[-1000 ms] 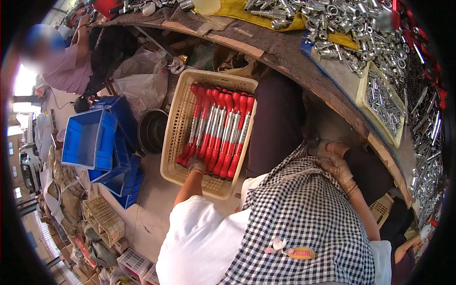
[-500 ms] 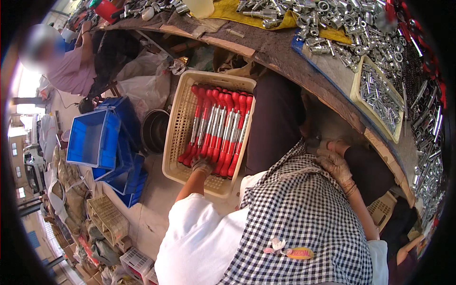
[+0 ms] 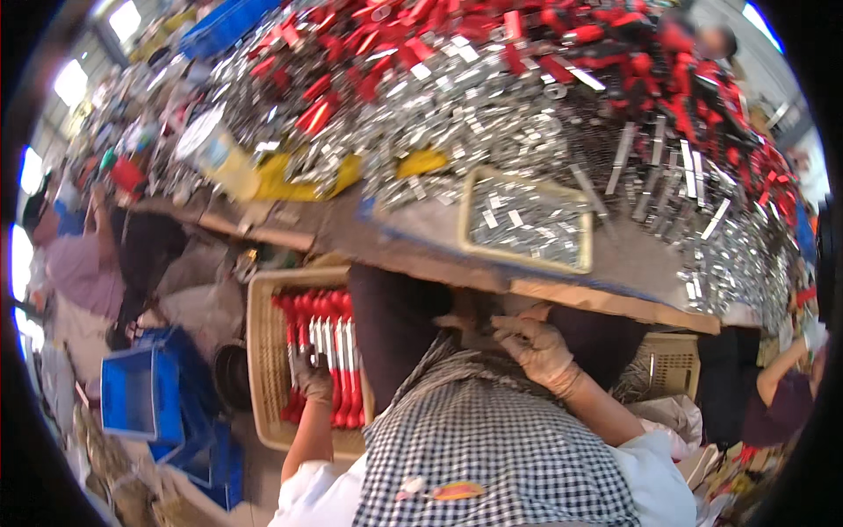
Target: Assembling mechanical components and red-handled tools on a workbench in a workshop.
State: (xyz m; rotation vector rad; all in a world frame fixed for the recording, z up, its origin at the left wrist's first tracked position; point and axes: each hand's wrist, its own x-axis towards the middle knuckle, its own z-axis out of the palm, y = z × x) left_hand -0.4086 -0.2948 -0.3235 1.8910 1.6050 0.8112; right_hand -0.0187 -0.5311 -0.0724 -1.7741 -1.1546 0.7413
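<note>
My gloved left hand (image 3: pixel 313 379) rests over a row of long tools with red ends and silver middles (image 3: pixel 351 391), inside a cream plastic basket (image 3: pixel 265 413) at my left. Its fingers look stretched out across the tools, though motion blurs them. No tool is lifted out of the row. My gloved right hand (image 3: pixel 537 353) hovers above my lap, just short of the bench edge. Its fingers are loosely bent and apart, and I see nothing in them.
The bench (image 3: pixel 421 250) carries heaped silver metal parts (image 3: pixel 492 105), red-handled pieces (image 3: pixel 606 53) and a cream tray of small parts (image 3: pixel 527 262). Blue crates (image 3: pixel 140 395) stand at the left. A person (image 3: pixel 83 268) sits far left; another (image 3: pixel 786 386) is at the right.
My view has swung up and right, showing more of the bench. My left hand has shifted from the tools' near ends toward their silver middles. My right hand has lifted from the apron.
</note>
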